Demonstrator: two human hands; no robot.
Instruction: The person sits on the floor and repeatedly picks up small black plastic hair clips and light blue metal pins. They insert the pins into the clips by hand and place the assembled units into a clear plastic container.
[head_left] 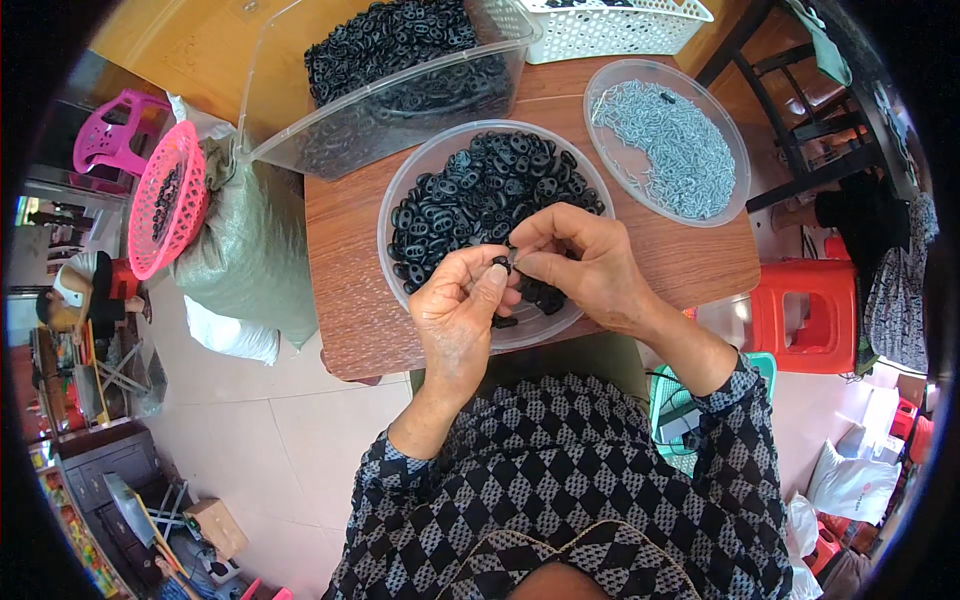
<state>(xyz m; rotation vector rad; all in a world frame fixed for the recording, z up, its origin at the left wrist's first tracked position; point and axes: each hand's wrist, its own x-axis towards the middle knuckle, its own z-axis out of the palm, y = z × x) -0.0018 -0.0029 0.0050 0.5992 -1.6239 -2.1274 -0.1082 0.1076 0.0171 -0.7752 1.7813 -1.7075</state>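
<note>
Over the near side of a round clear tub (395, 215), my two hands meet. My left hand (452, 305) is closed, with a small black plastic cord lock (501, 262) pinched between thumb and forefinger. Right beside that piece, the thumb and forefinger of my right hand (590, 262) are pressed together. What they hold, if anything, is too small to make out. Below my hands, the tub is heaped with black oval cord locks (480, 190) that have two holes each. A round clear lid (622, 160) to the right carries many small silvery springs (690, 165).
Behind the tub, a clear rectangular bin (345, 130) of black pieces stands on the wooden table (350, 270), near a white perforated basket (620, 32). At left, a pink basket (190, 205) rests on a green sack (260, 250). A red stool (800, 315) stands right.
</note>
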